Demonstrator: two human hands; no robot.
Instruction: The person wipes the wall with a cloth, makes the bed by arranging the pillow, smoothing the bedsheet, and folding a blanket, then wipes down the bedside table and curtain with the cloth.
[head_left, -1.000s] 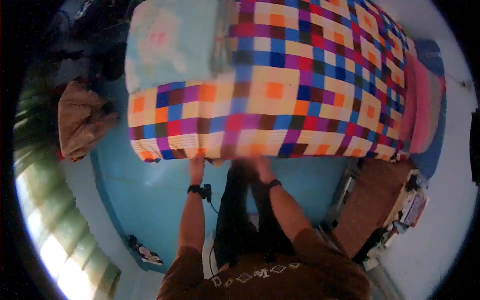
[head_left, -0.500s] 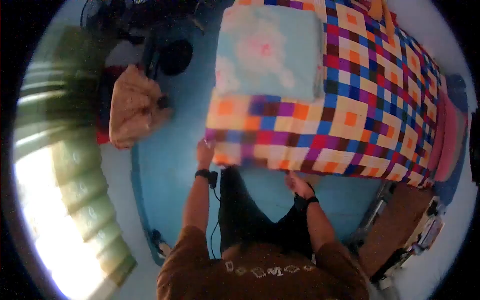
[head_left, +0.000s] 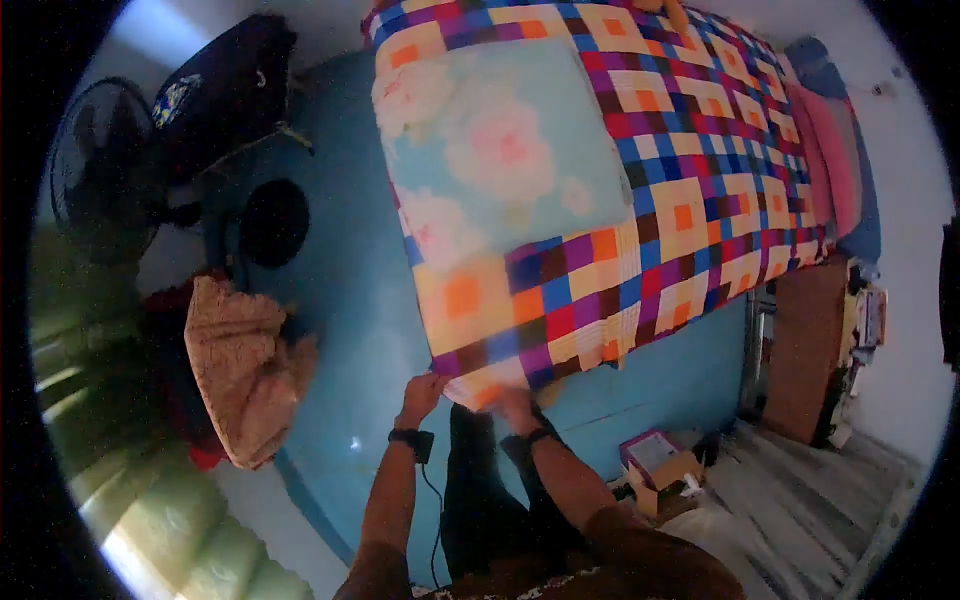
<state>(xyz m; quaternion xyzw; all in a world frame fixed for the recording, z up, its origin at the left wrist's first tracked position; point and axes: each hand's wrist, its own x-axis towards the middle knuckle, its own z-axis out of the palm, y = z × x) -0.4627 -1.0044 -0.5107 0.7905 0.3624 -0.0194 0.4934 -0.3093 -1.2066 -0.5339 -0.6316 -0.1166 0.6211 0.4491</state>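
A bed is covered by a multicoloured checked bedspread point(head_left: 670, 210), with a folded pale blue floral blanket point(head_left: 500, 150) lying on its near-left part. At the bedspread's lower left corner, my left hand point(head_left: 424, 395) has its fingers closed on the edge. My right hand point(head_left: 513, 408) is beside it on the same lower edge, blurred, and its fingers are hard to make out. Dark bands are on both wrists, and a cable hangs from the left one.
A fan point(head_left: 105, 165) and a dark round seat point(head_left: 274, 223) stand at the left, above a brown cloth point(head_left: 240, 370). Green curtains point(head_left: 150, 480) hang at lower left. A brown cabinet point(head_left: 805, 345) and an open box point(head_left: 665, 480) are at the right.
The view has shifted toward the bed's left corner. My right hand has come in close to my left hand, after being further right along the edge. The bedspread's corner now reaches lower.
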